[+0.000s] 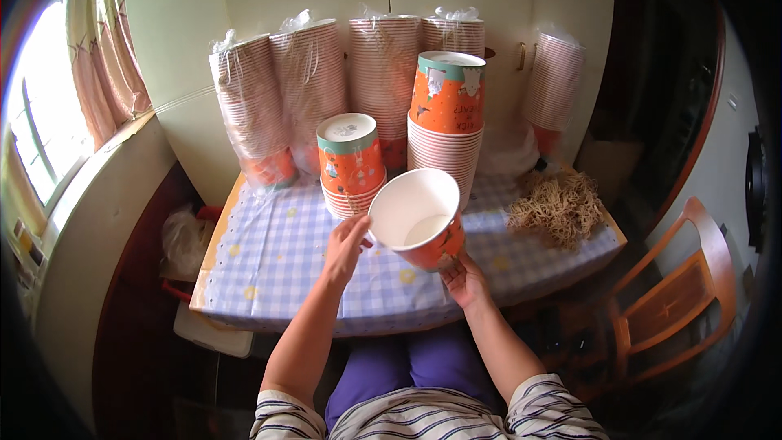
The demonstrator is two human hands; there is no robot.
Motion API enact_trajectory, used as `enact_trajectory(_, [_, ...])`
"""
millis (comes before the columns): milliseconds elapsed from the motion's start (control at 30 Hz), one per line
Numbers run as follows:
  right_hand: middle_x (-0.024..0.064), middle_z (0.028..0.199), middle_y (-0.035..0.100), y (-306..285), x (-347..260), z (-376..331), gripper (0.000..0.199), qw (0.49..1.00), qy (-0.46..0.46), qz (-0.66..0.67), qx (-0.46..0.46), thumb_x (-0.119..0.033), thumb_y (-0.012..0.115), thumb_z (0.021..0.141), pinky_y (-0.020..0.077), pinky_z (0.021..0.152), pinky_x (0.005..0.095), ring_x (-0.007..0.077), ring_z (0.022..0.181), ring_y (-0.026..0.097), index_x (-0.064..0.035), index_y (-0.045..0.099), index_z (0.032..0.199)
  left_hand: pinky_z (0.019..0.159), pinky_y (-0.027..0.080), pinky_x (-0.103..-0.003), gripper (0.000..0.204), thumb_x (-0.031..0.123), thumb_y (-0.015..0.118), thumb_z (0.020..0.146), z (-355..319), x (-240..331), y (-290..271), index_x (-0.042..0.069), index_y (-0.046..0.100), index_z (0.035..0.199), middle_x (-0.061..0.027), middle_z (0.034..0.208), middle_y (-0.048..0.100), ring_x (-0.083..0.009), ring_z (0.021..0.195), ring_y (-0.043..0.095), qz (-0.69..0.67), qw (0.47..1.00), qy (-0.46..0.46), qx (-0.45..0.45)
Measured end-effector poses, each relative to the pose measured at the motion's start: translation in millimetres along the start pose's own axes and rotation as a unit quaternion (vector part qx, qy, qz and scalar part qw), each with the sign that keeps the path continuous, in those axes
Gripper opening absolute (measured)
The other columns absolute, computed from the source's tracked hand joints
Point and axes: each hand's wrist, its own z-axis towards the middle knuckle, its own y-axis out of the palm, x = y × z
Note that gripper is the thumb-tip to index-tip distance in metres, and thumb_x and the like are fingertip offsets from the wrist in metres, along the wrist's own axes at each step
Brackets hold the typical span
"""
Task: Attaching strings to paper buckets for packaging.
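A large paper cup, white inside and orange outside, is tilted with its mouth toward me above the front half of the table. My right hand supports it from below, the fingers closed around its lower right side. At the left edge of its rim is my left hand, thumb and fingers bent against the rim. Just behind the held cup stands a short stack of upside-down cups, orange with a green band. A taller upside-down stack rises to its right, partly hidden by the held cup.
Several plastic-wrapped cup stacks line the back of the table, with another wrapped stack at the back right. A tangled tan heap of thin strands lies on the checked tablecloth. A wooden chair stands right.
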Motion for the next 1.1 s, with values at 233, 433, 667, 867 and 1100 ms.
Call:
enact_trajectory(233, [0.0093, 0.089, 0.066, 21, -33, -23, 0.028, 0.948, 0.143, -0.270, -0.096, -0.023, 0.067, 0.084, 0.0549, 0.066, 0.0325, 0.0204, 0.074, 0.066, -0.0004, 0.061, 0.100, 0.062, 0.044, -0.022, 0.030, 0.006, 0.055, 0.077, 20, -3, -10, -0.004, 0.066, 0.103, -0.0045, 0.085, 0.065, -0.0072, 0.069, 0.054, -0.008, 1.000, 0.018, -0.009])
enact_trajectory(433, [0.0078, 0.103, 0.064, 64, -88, -21, 0.040, 0.817, -0.133, -0.560, -0.030, -0.024, 0.058, 0.092, 0.0480, 0.063, 0.0225, 0.0112, 0.071, 0.059, -0.0009, 0.053, 0.124, 0.062, 0.045, -0.022, 0.026, 0.005, 0.055, 0.078, 18, 6, -16, -0.006, 0.066, 0.099, -0.0052, 0.083, 0.065, -0.0070, 0.071, 0.056, 0.097, 0.993, 0.056, -0.024])
enact_trajectory(667, [0.0117, 0.095, 0.066, 131, -84, -8, 0.036, 0.689, -0.216, -0.671, -0.165, -0.016, 0.064, 0.081, 0.0494, 0.067, 0.0275, 0.0120, 0.075, 0.061, 0.0035, 0.061, 0.111, 0.068, 0.047, -0.022, 0.027, 0.003, 0.054, 0.079, 20, 6, -13, -0.005, 0.064, 0.103, -0.0047, 0.086, 0.065, -0.0076, 0.076, 0.058, 0.037, 0.994, 0.047, -0.096])
enact_trajectory(867, [0.0085, 0.078, 0.068, 140, -78, -4, 0.025, 0.665, -0.170, -0.704, -0.181, -0.008, 0.060, 0.079, 0.0494, 0.066, 0.0276, 0.0108, 0.070, 0.061, 0.0053, 0.065, 0.100, 0.074, 0.046, -0.024, 0.034, 0.002, 0.051, 0.077, 21, 21, -16, -0.002, 0.063, 0.109, -0.0037, 0.092, 0.065, -0.0089, 0.082, 0.057, 0.020, 0.987, -0.011, -0.162])
enact_trajectory(1100, [0.0082, 0.079, 0.068, 159, -86, -22, 0.026, 0.678, -0.120, -0.698, -0.195, -0.007, 0.059, 0.077, 0.0487, 0.066, 0.0257, 0.0098, 0.071, 0.061, 0.0050, 0.067, 0.098, 0.073, 0.046, -0.023, 0.032, 0.002, 0.052, 0.077, 28, 22, -15, -0.002, 0.062, 0.107, -0.0034, 0.090, 0.064, -0.0098, 0.081, 0.058, 0.003, 0.977, -0.047, -0.209])
